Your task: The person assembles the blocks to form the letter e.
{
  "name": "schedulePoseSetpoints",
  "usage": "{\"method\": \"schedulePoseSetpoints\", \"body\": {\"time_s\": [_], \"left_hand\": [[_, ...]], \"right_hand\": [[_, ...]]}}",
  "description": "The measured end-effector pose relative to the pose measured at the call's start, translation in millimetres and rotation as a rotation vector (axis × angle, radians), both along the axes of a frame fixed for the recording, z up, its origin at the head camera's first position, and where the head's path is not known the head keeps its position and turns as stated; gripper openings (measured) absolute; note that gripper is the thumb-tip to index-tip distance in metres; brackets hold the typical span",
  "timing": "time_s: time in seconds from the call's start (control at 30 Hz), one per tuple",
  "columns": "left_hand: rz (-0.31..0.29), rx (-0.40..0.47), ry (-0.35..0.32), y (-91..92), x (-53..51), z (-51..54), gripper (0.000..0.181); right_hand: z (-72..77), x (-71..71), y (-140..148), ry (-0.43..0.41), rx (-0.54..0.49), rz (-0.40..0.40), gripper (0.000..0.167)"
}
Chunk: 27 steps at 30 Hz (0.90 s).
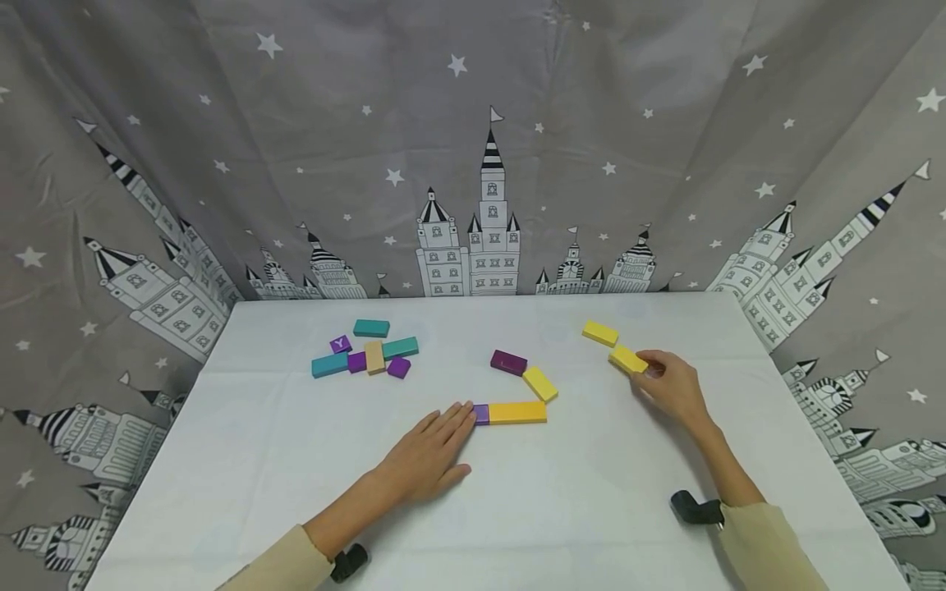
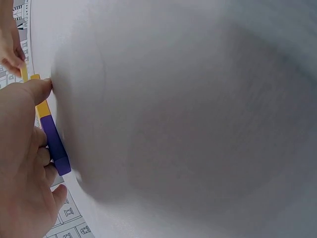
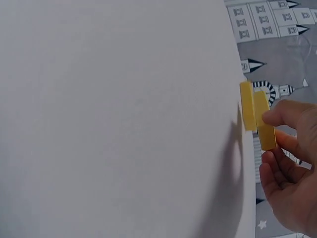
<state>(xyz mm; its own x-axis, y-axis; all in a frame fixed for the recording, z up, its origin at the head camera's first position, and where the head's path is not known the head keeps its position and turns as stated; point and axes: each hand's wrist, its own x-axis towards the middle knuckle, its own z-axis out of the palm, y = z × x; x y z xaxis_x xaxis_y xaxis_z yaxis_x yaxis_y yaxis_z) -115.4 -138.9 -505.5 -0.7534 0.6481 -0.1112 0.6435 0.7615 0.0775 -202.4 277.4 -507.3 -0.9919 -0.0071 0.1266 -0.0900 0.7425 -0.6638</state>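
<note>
With fairly straight fingers, my left hand rests on a purple block, covering most of it in the head view. An orange block lies end to end with the purple one; the left wrist view shows more of the purple block. On the right, my right hand pinches a yellow block between thumb and fingers. Just beyond it lies another yellow block. In the right wrist view the pinched yellow block overlaps the other one.
A dark plum block and a yellow block lie behind the orange one. At the back left is a group of teal blocks, purple blocks and a tan block. A grey castle-print curtain surrounds the white table.
</note>
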Motion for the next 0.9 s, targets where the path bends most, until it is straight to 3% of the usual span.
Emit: {"method": "schedulePoseSetpoints", "body": {"time_s": [0.53, 0.9], "left_hand": [[0.006, -0.010, -0.007, 0.0, 0.0, -1.2, 0.075], [0.005, 0.001, 0.001, -0.3, 1.4, -1.0, 0.074]], "right_hand": [[26.0, -31.5, -68.4, 0.049, -0.073, 0.171, 0.040], [26.7, -52.0, -119.7, 0.053, -0.077, 0.303, 0.038]]}}
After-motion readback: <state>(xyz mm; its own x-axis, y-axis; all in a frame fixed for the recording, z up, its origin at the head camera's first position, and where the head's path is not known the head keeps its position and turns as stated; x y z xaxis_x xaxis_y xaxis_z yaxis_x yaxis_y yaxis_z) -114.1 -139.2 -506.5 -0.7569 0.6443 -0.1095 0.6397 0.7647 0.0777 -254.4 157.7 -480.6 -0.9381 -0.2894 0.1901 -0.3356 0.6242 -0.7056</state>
